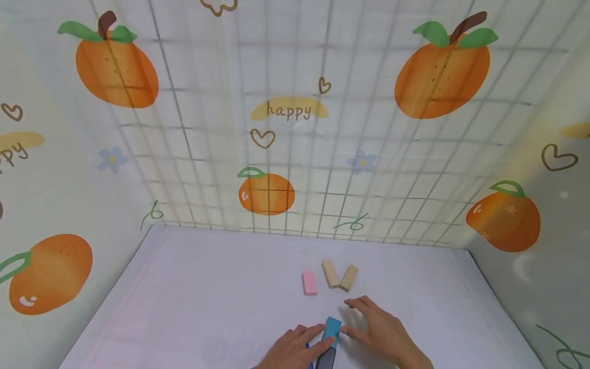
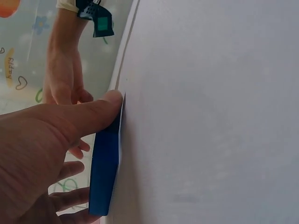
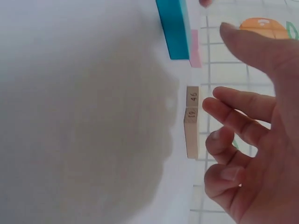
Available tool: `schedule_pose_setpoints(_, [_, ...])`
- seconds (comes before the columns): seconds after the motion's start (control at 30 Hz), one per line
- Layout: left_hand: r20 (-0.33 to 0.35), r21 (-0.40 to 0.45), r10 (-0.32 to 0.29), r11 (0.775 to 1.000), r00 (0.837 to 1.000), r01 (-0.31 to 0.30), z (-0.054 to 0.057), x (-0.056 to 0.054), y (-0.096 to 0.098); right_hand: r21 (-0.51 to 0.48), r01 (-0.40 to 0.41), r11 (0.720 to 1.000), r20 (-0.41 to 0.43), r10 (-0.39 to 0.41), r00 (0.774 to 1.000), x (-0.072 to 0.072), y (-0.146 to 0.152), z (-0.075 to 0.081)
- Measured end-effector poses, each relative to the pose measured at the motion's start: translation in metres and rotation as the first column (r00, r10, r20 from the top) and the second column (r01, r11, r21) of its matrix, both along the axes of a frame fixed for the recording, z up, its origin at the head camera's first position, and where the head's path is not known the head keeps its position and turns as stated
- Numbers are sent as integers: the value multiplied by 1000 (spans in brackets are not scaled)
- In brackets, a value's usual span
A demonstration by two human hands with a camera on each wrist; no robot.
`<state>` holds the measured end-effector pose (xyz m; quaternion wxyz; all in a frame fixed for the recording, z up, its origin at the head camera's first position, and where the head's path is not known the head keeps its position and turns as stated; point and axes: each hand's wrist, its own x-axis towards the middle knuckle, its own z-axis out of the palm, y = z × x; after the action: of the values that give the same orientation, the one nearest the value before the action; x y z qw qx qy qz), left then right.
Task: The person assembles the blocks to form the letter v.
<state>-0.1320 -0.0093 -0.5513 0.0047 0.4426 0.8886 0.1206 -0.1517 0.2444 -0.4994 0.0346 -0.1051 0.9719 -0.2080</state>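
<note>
My left hand (image 1: 295, 348) lies over several blocks at the near edge of the head view, fingers extended. Its thumb reaches across to the join between a light blue block (image 1: 333, 326) and a dark grey block (image 1: 326, 359), which lie end to end. The index fingertip is at the light blue block's left side. A dark blue block (image 2: 103, 170) shows beside the left thumb and fingertips, mostly hidden in the head view. My right hand (image 1: 384, 333) holds nothing, its fingers loosely spread and its thumb tip close to the light blue block's right side.
Beyond the hands lie a pink block (image 1: 309, 283) and two plain wooden blocks (image 1: 330, 274), their near ends close together. Numbers show on the wooden ends in the right wrist view. A fruit-printed curtain (image 1: 295, 143) surrounds the white table (image 1: 207, 287).
</note>
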Motion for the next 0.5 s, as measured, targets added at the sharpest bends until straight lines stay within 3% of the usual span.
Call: schedule_pose_setpoints(0.5, [-12, 8, -60, 998, 998, 60, -1, -6, 2, 0, 35, 999, -88, -35, 995, -12, 17, -1])
